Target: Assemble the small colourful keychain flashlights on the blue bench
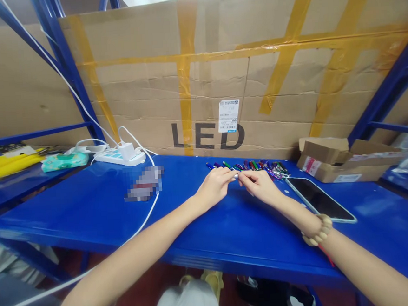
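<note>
Over the blue table, we see the left hand and right hand close together, both pinching a small pale piece whose visible length runs crosswise between them; which end leads, we cannot tell. Forearms angle inward from both sides. Behind, cardboard reads "LED."

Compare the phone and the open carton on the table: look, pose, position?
Look: the phone has a dark screen with a pale edge; the carton is brown cardboard with labels.
Pose: the phone lies flat, screen up; the carton stands taller, flaps spread.
Position: the phone is nearer the person; the carton is farther back.
Shared: both are on the blue table, right of the right hand.
</note>
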